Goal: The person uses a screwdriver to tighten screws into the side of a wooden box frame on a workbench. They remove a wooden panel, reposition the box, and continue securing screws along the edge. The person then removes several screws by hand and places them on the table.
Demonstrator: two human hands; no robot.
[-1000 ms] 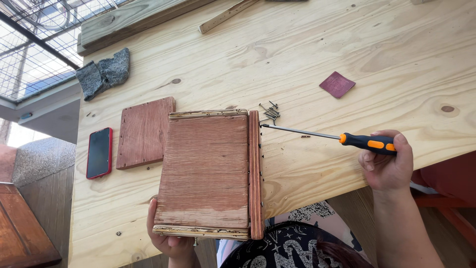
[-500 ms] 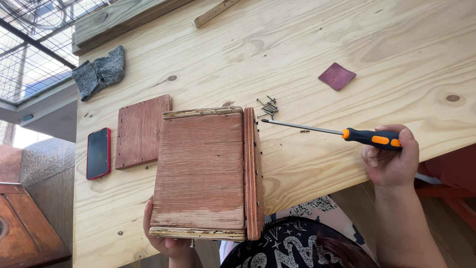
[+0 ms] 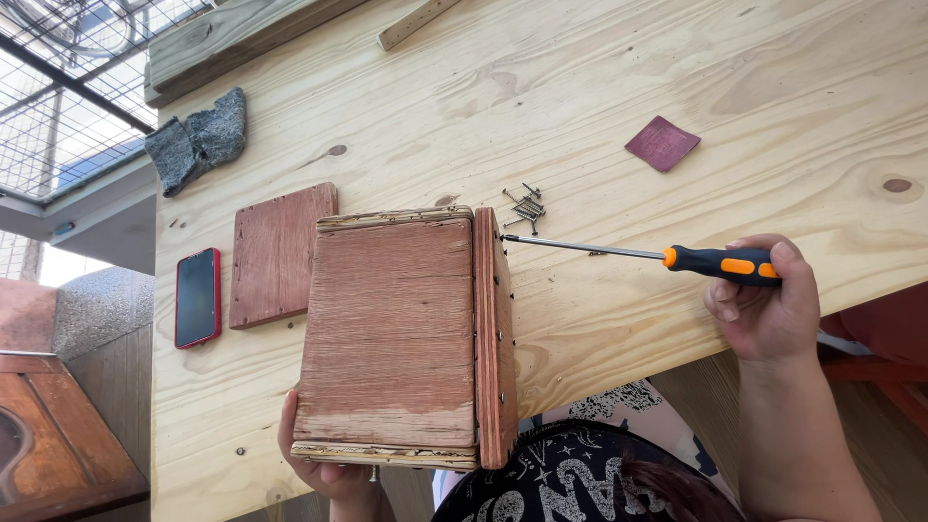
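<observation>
A reddish plywood box [image 3: 391, 333] lies on the pale wooden table [image 3: 580, 97], overhanging its near edge. My left hand [image 3: 324, 469] grips the box from underneath at its near end. My right hand [image 3: 764, 309] is closed on the black and orange handle of a screwdriver [image 3: 720, 264]. Its long shaft runs left, and the tip meets the upper part of the box's right side panel [image 3: 495, 333], where a row of screws shows. A small pile of loose screws [image 3: 526, 205] lies just beyond the tip.
A loose reddish board [image 3: 278, 253] lies left of the box, with a red-cased phone [image 3: 197, 296] beside it. A grey cloth [image 3: 198, 138] sits at the far left, a dark red sandpaper square [image 3: 662, 143] at the right. Wooden strips [image 3: 242, 39] line the far edge.
The view has shifted slightly. My right hand and the screwdriver have stayed at the box's right side with the tip at the panel; my left hand keeps its hold.
</observation>
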